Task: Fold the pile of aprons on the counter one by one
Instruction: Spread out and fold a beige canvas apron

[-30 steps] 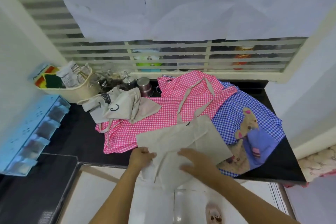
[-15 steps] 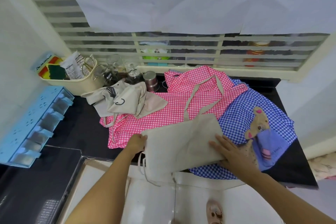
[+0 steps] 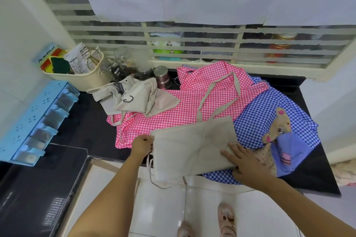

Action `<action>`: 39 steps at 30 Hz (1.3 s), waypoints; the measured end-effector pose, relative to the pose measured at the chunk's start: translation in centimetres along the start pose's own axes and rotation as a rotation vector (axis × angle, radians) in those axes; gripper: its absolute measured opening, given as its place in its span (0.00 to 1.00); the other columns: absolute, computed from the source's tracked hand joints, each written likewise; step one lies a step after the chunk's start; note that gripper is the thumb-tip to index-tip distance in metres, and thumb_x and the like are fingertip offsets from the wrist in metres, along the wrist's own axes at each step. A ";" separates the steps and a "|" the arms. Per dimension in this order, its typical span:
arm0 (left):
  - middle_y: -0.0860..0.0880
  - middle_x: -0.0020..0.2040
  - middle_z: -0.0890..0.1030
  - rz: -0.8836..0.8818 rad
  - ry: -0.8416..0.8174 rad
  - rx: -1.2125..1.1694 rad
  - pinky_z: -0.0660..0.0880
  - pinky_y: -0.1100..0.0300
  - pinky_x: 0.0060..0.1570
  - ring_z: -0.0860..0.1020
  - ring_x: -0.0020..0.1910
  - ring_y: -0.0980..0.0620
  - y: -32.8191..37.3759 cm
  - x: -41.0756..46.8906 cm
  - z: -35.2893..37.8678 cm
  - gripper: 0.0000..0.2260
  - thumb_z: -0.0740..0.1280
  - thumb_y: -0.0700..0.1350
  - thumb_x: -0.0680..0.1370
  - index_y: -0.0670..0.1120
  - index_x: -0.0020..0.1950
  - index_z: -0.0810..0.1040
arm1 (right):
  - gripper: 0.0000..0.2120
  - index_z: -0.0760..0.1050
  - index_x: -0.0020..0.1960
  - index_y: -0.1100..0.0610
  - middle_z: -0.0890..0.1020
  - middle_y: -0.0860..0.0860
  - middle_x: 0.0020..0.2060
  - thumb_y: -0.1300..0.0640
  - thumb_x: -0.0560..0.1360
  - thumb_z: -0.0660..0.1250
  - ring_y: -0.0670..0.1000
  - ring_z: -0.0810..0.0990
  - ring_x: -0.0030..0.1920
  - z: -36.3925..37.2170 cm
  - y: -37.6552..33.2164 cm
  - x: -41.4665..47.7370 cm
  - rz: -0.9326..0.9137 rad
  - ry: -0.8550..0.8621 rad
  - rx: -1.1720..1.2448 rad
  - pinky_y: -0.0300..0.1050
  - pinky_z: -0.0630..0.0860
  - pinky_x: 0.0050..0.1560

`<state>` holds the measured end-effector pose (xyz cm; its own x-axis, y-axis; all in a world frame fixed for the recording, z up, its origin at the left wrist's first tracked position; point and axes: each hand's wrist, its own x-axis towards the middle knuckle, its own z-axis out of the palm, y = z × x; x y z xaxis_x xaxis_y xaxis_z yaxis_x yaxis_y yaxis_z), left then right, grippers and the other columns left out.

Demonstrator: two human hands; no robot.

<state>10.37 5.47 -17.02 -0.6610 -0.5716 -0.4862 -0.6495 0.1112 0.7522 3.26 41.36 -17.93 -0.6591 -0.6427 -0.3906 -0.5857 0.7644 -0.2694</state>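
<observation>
Head view: beige apron (image 3: 192, 148) lies lengthwise left-right, left hand (image 3: 142, 143) pinching its edge, right hand (image 3: 244, 165) pressing flat.

beige apron (image 3: 192, 146): matt cloth | counter (image 3: 312, 175): glossy black, perhaps stone

I see the glossy black table (image 3: 86, 121) carrying a pink-checked cloth apron (image 3: 183, 109) across its middle and a blue-checked cloth apron with a bear patch (image 3: 258, 117) at its right. A cream plastic basket (image 3: 82, 81), clear glass jars (image 3: 123, 63) and a small steel cup (image 3: 161, 80) stand along the back.

Folded beige apron (image 3: 192, 146) atop pink (image 3: 173, 113), blue checked aprons (image 3: 258, 121)
</observation>
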 end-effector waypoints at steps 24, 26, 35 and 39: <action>0.49 0.44 0.77 0.015 0.157 0.157 0.71 0.62 0.46 0.76 0.43 0.52 -4.2 -4.8 -2.1 0.09 0.72 0.45 0.75 0.44 0.53 0.80 | 0.37 0.62 0.67 0.45 0.62 0.54 0.74 0.52 0.63 0.78 0.55 0.58 0.74 2.0 -14.9 8.8 -0.444 0.188 0.245 0.54 0.60 0.72; 0.50 0.44 0.79 0.034 0.088 0.181 0.70 0.63 0.41 0.76 0.42 0.53 -4.0 -4.7 -1.9 0.11 0.72 0.50 0.74 0.44 0.48 0.80 | 0.37 0.62 0.62 0.45 0.67 0.55 0.72 0.51 0.60 0.80 0.57 0.64 0.72 2.9 -15.1 8.8 -0.435 0.187 0.249 0.53 0.62 0.70; 0.50 0.32 0.71 -0.164 -0.076 0.337 0.65 0.65 0.33 0.71 0.34 0.53 -3.1 -6.7 -0.3 0.06 0.65 0.40 0.74 0.41 0.37 0.74 | 0.32 0.73 0.62 0.52 0.67 0.54 0.71 0.46 0.61 0.79 0.56 0.64 0.72 2.2 -16.4 9.4 -0.339 0.128 0.118 0.51 0.60 0.71; 0.46 0.36 0.77 -0.436 0.010 -0.090 0.69 0.62 0.37 0.75 0.33 0.50 -3.2 -8.1 -2.0 0.05 0.65 0.38 0.73 0.41 0.37 0.75 | 0.34 0.64 0.67 0.48 0.55 0.47 0.75 0.41 0.66 0.73 0.48 0.51 0.76 1.1 -16.4 9.0 -0.276 -0.031 0.121 0.50 0.46 0.74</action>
<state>18.55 8.07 -14.60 -0.3291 -0.5571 -0.7625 -0.8312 -0.2123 0.5138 7.50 23.10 -18.02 -0.4673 -0.8265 -0.3139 -0.6791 0.5629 -0.4711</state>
